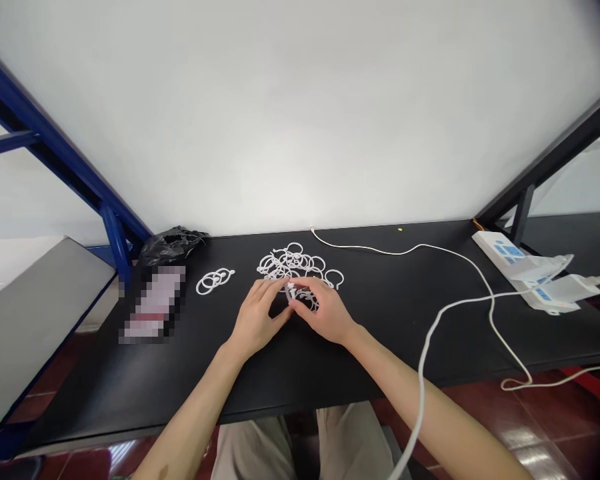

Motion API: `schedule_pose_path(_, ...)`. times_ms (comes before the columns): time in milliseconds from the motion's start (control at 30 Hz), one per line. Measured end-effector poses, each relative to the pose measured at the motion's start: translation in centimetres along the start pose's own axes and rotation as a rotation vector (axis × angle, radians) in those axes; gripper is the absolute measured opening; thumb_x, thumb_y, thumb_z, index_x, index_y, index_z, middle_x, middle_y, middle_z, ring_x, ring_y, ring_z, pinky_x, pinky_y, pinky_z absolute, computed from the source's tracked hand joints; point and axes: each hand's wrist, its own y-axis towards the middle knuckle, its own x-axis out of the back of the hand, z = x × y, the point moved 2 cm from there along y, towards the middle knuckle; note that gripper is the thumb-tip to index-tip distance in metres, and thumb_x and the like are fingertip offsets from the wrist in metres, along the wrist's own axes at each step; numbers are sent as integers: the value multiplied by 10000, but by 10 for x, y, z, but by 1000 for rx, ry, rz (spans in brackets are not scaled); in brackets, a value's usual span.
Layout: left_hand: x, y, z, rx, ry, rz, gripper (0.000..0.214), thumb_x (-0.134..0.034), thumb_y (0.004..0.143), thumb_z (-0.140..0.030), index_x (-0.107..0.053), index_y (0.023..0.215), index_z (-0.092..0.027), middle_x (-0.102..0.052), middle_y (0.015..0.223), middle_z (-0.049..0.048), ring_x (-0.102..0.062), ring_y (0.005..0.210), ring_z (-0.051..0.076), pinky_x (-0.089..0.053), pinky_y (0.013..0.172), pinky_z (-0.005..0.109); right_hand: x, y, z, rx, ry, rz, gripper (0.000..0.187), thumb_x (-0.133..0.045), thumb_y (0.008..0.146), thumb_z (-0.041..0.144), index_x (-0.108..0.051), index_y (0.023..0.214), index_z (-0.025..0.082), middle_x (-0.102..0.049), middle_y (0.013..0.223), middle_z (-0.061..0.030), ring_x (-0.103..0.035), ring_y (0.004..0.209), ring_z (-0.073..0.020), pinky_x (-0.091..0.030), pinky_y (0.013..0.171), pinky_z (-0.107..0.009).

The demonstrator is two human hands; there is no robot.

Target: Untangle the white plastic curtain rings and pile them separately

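Note:
My left hand (257, 319) and my right hand (329, 315) meet at the middle of the black table. Between their thumbs and fingertips they pinch a white plastic ring (291, 291), partly hidden by the fingers. Just beyond my hands lies a loose pile of white plastic rings (314, 261), thin and round, some with a small knob or gap at the join. More of them show behind my right fingers. To the left, apart from the pile, a few similar rings (208, 283) overlap one another.
A crumpled black plastic bag (173, 245) and a pixelated object (155, 303) lie at the left. White cables (460, 303) cross the right side, passing over my right forearm. A white power strip (505, 260) sits at the far right. Blue frame bars (70, 143) rise at the left.

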Motion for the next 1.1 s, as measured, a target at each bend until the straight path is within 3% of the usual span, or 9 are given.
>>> schedule_pose_path(200,-2,-1,5,38,157,-95,415,-640,888,-214,-515,1284,-234,-609,1131,85,-579,1049,239,-562,861,378,0,0,-5,-62,12,-71,280,-602,932,329,-600,1197,239,-690,948,-39,-653,875,-184,-555,822,-354)
schedule_pose_path(367,-1,-1,4,-95,210,-120,431,-622,889,-174,-498,1297,-237,-581,1057,77,-592,951,219,-565,806,355,-2,0,-6,-133,50,-56,298,-617,924,326,-604,1209,238,-711,973,-32,-667,783,-155,-556,736,-303)
schedule_pose_path(500,-2,0,1,-158,232,-112,395,-596,904,-160,-512,1282,-236,-595,1032,76,-601,916,213,-561,801,361,-2,2,-5,-111,53,-69,168,-586,943,269,-650,1093,227,-716,936,-30,-653,751,-148,-544,698,-284)
schedule_pose_path(600,0,0,1,-79,139,-121,428,-625,908,-233,-494,1315,-225,-617,1107,95,-606,992,224,-557,859,376,0,3,-5,-84,72,-87,106,-597,939,244,-659,1023,226,-707,911,-28,-648,761,-153,-542,702,-289)
schedule_pose_path(767,3,0,3,72,-16,-13,477,-619,923,-307,-477,1372,-231,-695,1092,63,-604,1015,222,-553,884,388,3,5,-7,11,124,-77,109,-594,926,167,-667,975,231,-698,991,-47,-667,888,-174,-563,787,-327)
schedule_pose_path(867,3,0,4,59,-18,-17,470,-660,898,-316,-528,1337,-213,-717,1037,61,-605,976,223,-560,849,382,5,5,-4,54,116,-77,152,-591,907,115,-677,944,235,-696,1019,-50,-670,962,-180,-561,855,-347)
schedule_pose_path(1100,1,3,3,-41,41,-60,353,-656,898,-257,-592,1240,-193,-719,1081,74,-599,950,224,-551,848,395,5,5,2,73,86,-94,206,-572,904,122,-676,1045,230,-690,1014,-52,-672,903,-164,-568,837,-330)
